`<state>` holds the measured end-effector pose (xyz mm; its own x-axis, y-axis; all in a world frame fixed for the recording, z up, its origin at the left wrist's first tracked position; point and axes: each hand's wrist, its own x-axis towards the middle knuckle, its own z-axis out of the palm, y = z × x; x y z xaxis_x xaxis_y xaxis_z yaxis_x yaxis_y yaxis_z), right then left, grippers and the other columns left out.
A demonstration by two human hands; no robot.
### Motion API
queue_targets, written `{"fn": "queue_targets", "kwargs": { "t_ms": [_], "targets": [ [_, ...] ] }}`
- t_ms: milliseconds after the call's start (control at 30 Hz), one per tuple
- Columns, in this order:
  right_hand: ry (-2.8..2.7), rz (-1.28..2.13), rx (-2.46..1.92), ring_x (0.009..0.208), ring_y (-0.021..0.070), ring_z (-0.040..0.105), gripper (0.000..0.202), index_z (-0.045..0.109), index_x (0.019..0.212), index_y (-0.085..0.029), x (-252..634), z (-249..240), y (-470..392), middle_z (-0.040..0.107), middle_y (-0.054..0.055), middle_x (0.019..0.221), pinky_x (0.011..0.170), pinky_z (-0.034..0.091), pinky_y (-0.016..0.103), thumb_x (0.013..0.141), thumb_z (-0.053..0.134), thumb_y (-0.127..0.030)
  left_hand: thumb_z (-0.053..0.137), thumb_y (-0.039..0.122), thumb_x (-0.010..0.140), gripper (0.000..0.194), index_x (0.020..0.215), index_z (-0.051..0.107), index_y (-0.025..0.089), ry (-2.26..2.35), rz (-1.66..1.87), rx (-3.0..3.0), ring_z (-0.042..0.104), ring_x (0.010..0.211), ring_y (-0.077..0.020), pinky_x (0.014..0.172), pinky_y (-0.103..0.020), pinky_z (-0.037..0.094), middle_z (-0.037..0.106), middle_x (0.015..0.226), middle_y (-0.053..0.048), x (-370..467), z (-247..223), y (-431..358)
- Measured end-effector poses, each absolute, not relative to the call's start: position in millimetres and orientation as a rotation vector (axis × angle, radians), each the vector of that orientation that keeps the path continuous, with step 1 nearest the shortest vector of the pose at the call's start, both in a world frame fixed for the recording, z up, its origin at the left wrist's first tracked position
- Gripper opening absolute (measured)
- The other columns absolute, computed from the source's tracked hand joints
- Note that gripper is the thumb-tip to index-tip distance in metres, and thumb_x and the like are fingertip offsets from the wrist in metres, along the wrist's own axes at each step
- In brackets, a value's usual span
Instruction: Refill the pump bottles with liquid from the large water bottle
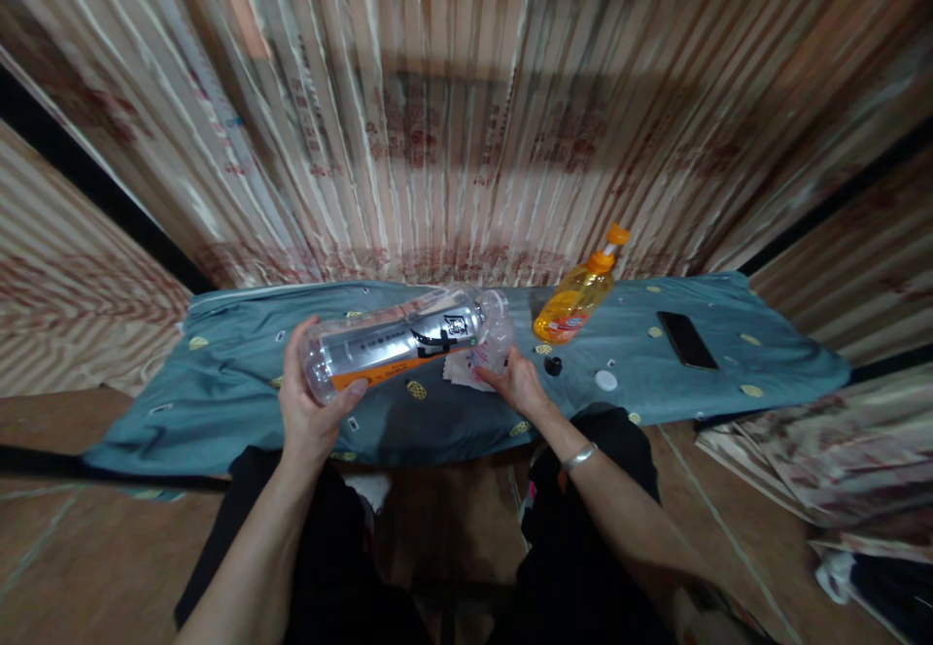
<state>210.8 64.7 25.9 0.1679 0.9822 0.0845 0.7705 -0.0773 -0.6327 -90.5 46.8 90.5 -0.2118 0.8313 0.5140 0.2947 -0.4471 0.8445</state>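
Observation:
A large clear plastic bottle with a silver and orange label [394, 342] lies tilted almost level above the cloth, its neck end to the right. My left hand [313, 394] is wrapped round its base end. At the neck end, my right hand [516, 380] holds a small clear plastic container [497, 330], whose exact shape is hard to make out. The two clear pieces meet or overlap there. Under them lies a white paper piece [466, 371] with faint print. Right of my right hand are a small black cap [553, 366] and a white round lid [604, 379].
An orange pump bottle [572, 307] stands on the green patterned cloth [408, 422], near the back. A black phone [687, 340] lies farther right. Pleated curtains [452, 140] hang behind, and dark frame poles [102, 179] slant at both sides.

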Motion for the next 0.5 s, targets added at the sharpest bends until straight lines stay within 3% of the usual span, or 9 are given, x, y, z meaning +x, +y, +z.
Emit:
{"fn": "queue_targets", "kwargs": {
  "t_ms": [300,500],
  "targets": [
    [-1.670,0.456,-1.876,0.093,0.0335,0.077,0.046,0.058,0.116,-0.020,213.1,14.9,68.3,0.076,0.009,0.096,0.076,0.061,0.040,0.080,0.080,-0.038,0.083,0.057,0.062,0.092,0.141,0.052,0.020,1.349,1.711,1.644,0.062,0.116,-0.0362,0.103,-0.054,0.050,0.061,0.129,-0.015,-88.1,95.9,44.2],
    [-1.691,0.438,-1.838,0.091,0.0319,0.076,0.038,0.058,0.113,-0.023,213.3,12.5,68.3,0.075,0.007,0.093,0.076,0.061,0.040,0.083,0.076,-0.036,0.081,0.062,0.063,0.094,0.142,0.050,0.021,1.335,1.714,1.666,0.065,0.112,-0.0323,0.097,-0.046,0.054,0.062,0.127,-0.013,-87.7,93.7,46.9]
  ]
}}
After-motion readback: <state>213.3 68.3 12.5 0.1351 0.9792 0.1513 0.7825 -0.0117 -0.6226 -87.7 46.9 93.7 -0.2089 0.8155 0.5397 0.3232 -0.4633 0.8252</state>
